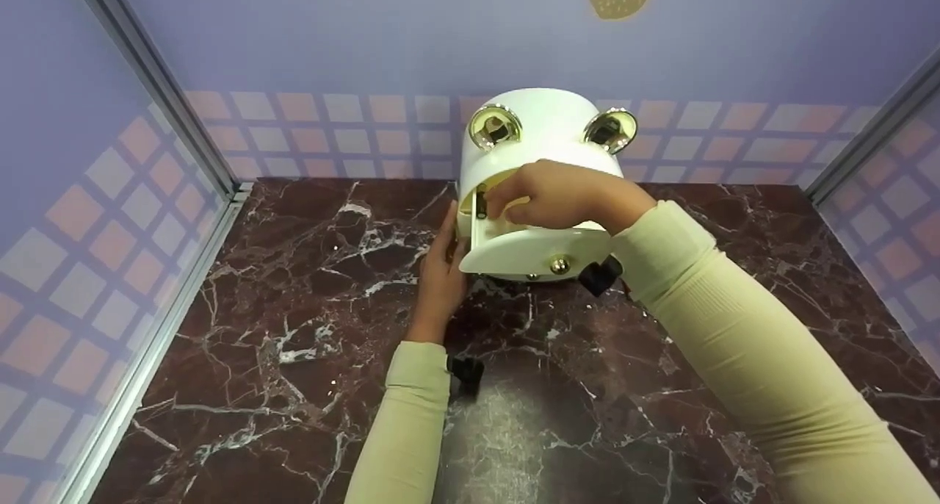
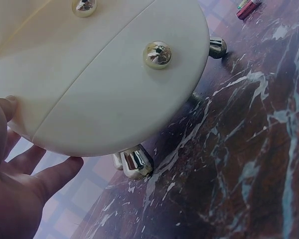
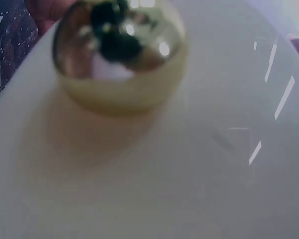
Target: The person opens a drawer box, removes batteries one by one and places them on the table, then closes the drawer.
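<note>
A white rounded box (image 1: 540, 118) with gold ear-like parts stands on the marbled surface, its upper drawer (image 1: 514, 250) pulled out. The right hand (image 1: 562, 195) reaches over the drawer front with bent fingers inside, beside a small dark item (image 1: 481, 203); whether it grips the item is hidden. My left hand (image 1: 440, 272) lies along the box's left side with fingers extended. In the left wrist view, the left hand (image 2: 27, 181) touches the rim near two white drawer fronts (image 2: 112, 99) with gold knobs (image 2: 157, 55). A gold knob (image 3: 119, 59) fills much of the right wrist view.
Gold feet (image 2: 137, 162) hold the box above the dark red marbled surface (image 1: 294, 328). Behind it rises a purple wall (image 1: 411, 41) with pink and white squares, and a metal-framed panel (image 1: 66, 283) borders the left. A small red item (image 2: 248, 10) lies beyond the box.
</note>
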Available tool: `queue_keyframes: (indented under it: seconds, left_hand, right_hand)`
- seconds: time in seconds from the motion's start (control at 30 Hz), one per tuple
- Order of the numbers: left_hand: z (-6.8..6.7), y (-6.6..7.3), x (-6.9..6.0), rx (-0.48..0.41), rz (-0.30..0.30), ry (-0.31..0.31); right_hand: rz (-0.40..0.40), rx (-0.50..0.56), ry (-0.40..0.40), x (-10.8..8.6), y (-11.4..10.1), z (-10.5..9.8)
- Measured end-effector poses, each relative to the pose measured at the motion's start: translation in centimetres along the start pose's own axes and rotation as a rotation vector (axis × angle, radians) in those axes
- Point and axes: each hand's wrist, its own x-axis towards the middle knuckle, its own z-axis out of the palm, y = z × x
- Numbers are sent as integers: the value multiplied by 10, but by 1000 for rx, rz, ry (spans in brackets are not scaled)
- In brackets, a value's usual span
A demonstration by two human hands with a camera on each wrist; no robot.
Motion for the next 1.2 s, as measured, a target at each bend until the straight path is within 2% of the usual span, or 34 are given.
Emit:
queue_keyframes:
  seconds: [0.1,0.37,0.47,0.57,0.7,0.83,0.97,1.2]
  left_hand:
    - [5,-15,4,-14,10,0]
    - [8,-15,3,-1,11,-10]
    - [8,-15,3,-10,17,-11]
    - [8,-15,4,-5,27,-2]
    - [9,-15,4,-25,41,-3]
    - [9,-16,3,-41,52,-9]
    - [9,-17,2,-33,45,1]
    - [8,-16,4,-6,22,12]
  right_hand:
    - [19,8,-24,0,1,0]
    - [37,7,-61,-1,3,0]
    - [24,-27,-29,-1,5,1]
    - [4,-67,36,-3,8,1]
    - [23,-72,103,-10,13,3]
    - [65,-56,104,-17,22,7]
    - [61,-64,115,-23,30,9]
    - [85,-138,104,-33,37,10]
